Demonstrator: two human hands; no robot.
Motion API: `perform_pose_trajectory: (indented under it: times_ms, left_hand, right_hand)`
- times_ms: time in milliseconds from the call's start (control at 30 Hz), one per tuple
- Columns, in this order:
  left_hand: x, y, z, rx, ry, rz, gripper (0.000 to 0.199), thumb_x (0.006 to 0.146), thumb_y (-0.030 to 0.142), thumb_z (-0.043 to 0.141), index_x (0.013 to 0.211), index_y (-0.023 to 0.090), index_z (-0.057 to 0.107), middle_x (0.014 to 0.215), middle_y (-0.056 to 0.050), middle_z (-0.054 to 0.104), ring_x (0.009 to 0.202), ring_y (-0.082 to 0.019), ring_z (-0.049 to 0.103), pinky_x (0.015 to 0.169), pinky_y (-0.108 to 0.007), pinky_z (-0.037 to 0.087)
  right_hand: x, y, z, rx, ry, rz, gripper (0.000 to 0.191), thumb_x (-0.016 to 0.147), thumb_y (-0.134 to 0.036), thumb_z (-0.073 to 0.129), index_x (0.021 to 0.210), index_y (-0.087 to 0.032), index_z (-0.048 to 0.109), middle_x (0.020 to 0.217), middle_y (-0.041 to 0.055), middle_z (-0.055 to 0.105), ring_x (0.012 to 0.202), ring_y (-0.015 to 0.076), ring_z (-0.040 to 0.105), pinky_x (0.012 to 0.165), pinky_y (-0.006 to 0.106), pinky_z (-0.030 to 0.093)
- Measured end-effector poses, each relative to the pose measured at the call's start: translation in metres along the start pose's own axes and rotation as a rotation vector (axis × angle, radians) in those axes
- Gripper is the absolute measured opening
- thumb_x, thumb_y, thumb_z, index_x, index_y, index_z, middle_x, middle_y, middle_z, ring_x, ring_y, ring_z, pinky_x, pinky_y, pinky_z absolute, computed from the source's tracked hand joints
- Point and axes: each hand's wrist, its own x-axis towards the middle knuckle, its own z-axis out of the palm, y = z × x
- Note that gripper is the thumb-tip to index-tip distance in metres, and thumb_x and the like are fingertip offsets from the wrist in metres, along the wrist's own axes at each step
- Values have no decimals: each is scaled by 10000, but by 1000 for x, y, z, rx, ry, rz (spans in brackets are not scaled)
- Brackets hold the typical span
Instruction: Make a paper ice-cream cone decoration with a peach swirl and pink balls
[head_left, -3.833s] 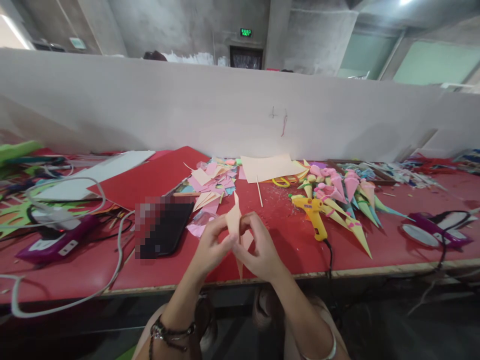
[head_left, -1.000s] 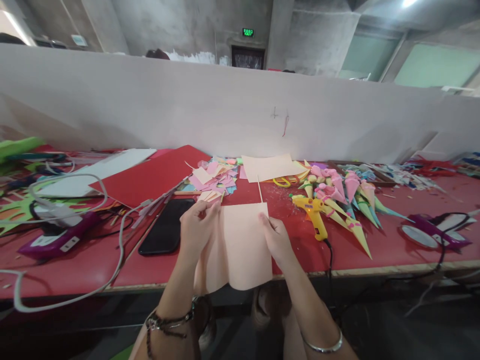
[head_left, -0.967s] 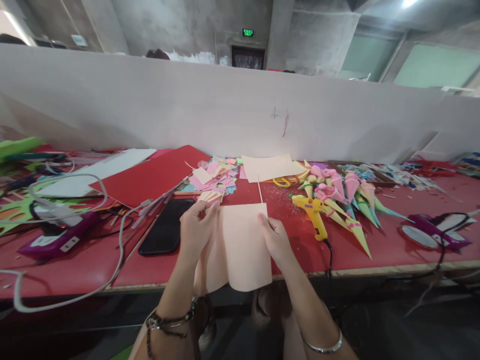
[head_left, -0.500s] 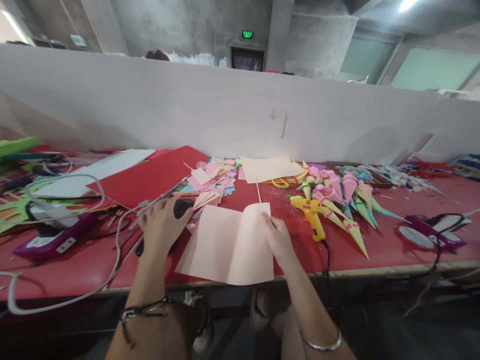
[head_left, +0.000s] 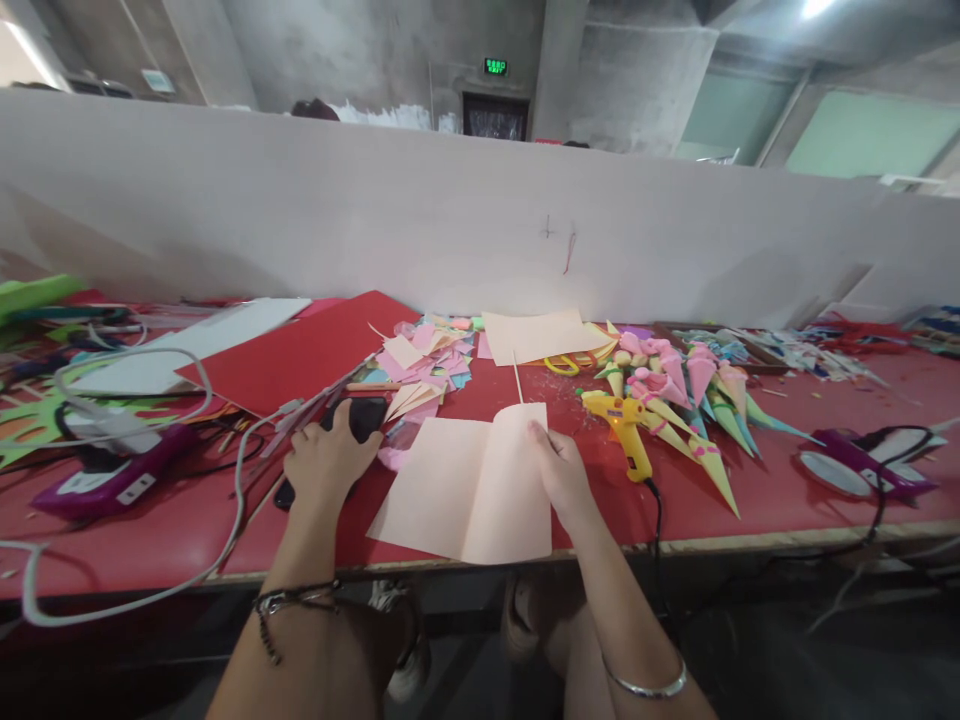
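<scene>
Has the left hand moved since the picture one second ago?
Yes. The left hand has moved left, off the peach paper to over the black phone, nearer the purple power strip.

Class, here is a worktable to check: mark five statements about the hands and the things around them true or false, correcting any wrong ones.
1. The right hand grips the nearer peach sheet. True.
2. The left hand holds the glue gun. False: it is over the black phone.
3. The glue gun is yellow. True.
4. The large red sheet lies right of the glue gun. False: it lies left.
5. The exit sign glows green. True.
</scene>
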Motion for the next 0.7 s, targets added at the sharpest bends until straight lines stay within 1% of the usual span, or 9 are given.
perform_pose_trajectory:
  times_ms: [133, 233, 333, 367, 400, 500, 567, 633, 700]
  left_hand:
    - [3, -3, 1, 5, -22, -11, 678, 740, 490, 396, 1327, 161, 313, 1114, -280, 502, 1049, -440, 456, 729, -495, 393]
    - [0, -5, -3, 9, -27, 7, 708, 743, 475, 415, 1337, 114, 281, 1131, -293, 498, 1045, -440, 466, 793, -528, 357]
    - [-13, 3, -8, -14, 117, 104, 587, 793, 382, 372, 1283, 59, 359, 1161, -278, 496, 1069, -409, 458, 894, -530, 287]
    - [-19, 9, -10, -53, 186, 162, 516, 814, 339, 336, 1249, 73, 407, 1198, -248, 485, 1108, -379, 436, 934, -508, 258]
    - [-25, 16, -10, -120, 200, 266, 471, 831, 324, 305, 1226, 105, 439, 1228, -205, 482, 1139, -342, 420, 968, -486, 227]
    - [-41, 41, -8, -366, 83, 521, 421, 863, 309, 241, 1218, 209, 441, 1238, -91, 515, 1182, -233, 405, 1026, -432, 140]
    - [-46, 53, -6, -472, 0, 584, 398, 863, 335, 250, 1166, 215, 478, 1135, -67, 593, 1117, -207, 466, 1032, -417, 112]
    - [-47, 58, -4, -534, -72, 576, 368, 853, 362, 276, 1025, 201, 559, 908, -45, 666, 947, -200, 556, 984, -392, 207]
    - [-45, 57, -3, -596, -111, 537, 345, 830, 388, 315, 816, 185, 594, 699, -15, 639, 749, -178, 573, 822, -317, 350]
  right_hand:
    - [-1, -1, 0, 6, -13, 14, 422, 702, -546, 454, 530, -216, 254, 505, -68, 186, 479, 70, 194, 446, 228, 150]
    - [-1, -1, 1, 16, -52, 15, 422, 702, -546, 455, 523, -213, 267, 510, -68, 185, 482, 70, 194, 445, 225, 152]
    - [-2, -1, 1, 30, -122, -7, 428, 710, -547, 454, 514, -203, 290, 511, -67, 208, 482, 69, 207, 442, 216, 170]
    - [-2, 0, 2, 37, -155, -17, 424, 713, -545, 456, 515, -196, 321, 508, -66, 231, 482, 70, 224, 442, 212, 186]
    - [-3, 0, 2, 44, -189, -26, 416, 716, -540, 461, 524, -186, 358, 506, -63, 262, 484, 72, 246, 445, 208, 205]
    - [-5, -1, 1, 68, -255, -43, 384, 725, -512, 480, 570, -162, 456, 516, -50, 345, 499, 80, 306, 452, 204, 253]
    - [-6, -2, 0, 82, -263, -32, 370, 735, -494, 481, 585, -156, 476, 529, -42, 370, 505, 82, 324, 456, 205, 269]
    - [-6, -3, -1, 84, -239, -24, 360, 741, -485, 475, 591, -157, 476, 539, -41, 374, 508, 82, 327, 460, 206, 277]
    - [-5, -3, -2, 67, -175, -39, 357, 734, -478, 478, 565, -165, 439, 529, -50, 341, 503, 78, 305, 453, 203, 259]
